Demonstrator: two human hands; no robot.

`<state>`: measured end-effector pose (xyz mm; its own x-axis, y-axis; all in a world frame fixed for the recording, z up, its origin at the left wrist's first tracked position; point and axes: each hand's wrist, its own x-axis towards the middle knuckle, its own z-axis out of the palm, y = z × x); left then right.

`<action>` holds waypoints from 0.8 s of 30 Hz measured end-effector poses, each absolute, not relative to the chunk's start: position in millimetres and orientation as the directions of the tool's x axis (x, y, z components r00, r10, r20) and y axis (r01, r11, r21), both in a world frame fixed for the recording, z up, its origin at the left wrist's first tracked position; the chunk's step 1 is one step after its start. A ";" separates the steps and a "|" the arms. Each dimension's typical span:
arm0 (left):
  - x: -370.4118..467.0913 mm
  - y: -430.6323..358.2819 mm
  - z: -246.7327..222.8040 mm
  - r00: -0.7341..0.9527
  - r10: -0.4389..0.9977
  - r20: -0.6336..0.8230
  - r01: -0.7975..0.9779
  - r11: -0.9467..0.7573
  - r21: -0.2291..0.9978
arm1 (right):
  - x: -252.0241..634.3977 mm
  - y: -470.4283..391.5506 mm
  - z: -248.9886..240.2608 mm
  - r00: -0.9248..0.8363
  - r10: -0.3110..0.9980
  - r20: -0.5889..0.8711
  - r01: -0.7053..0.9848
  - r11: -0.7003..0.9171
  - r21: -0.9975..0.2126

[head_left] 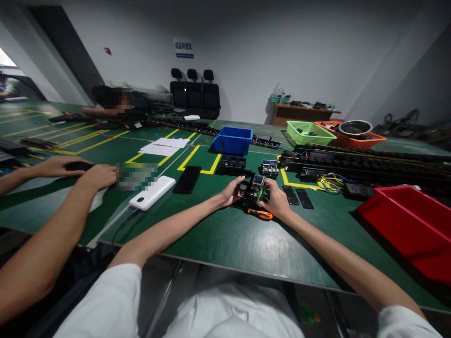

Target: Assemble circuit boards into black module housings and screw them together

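My left hand point(230, 191) is closed on the side of a small black housing point(248, 177). Opposite it, my right hand point(276, 199) grips a circuit board point(258, 187) with a small screen, held upright against or partly inside the housing; which of these I cannot tell. Just in front, on the green table point(225, 239), lies an orange and black screwdriver point(260, 214). Beyond my hands stand another circuit board assembly point(269, 167) and a group of black housings point(232, 163). Two flat black plates point(298, 197) rest right of my right hand.
A black phone point(188, 179) and white power bank point(153, 193) lie left; a co-worker's hands point(97, 177) are beyond them. A blue bin point(232, 140) stands behind, a red bin point(405, 230) at right. Long black assemblies point(369, 163) with wires, green basket point(310, 134) and orange basket point(366, 142) are back right.
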<state>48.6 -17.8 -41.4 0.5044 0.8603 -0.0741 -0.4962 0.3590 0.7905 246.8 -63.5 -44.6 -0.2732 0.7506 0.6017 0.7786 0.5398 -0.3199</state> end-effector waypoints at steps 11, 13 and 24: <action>48.2 -14.9 -44.8 0.500 0.862 -0.081 -0.512 0.370 0.775 | 248.3 -61.9 -46.7 -0.326 0.755 0.569 0.792 0.547 -0.272; 48.3 -14.1 -46.0 0.498 0.863 -0.084 -0.503 0.366 0.783 | 248.2 -62.0 -46.6 -0.325 0.755 0.570 0.794 0.545 -0.269; 48.8 -14.0 -47.8 0.495 0.868 -0.038 -0.516 0.329 0.791 | 248.9 -61.1 -47.1 -0.331 0.762 0.557 0.804 0.536 -0.255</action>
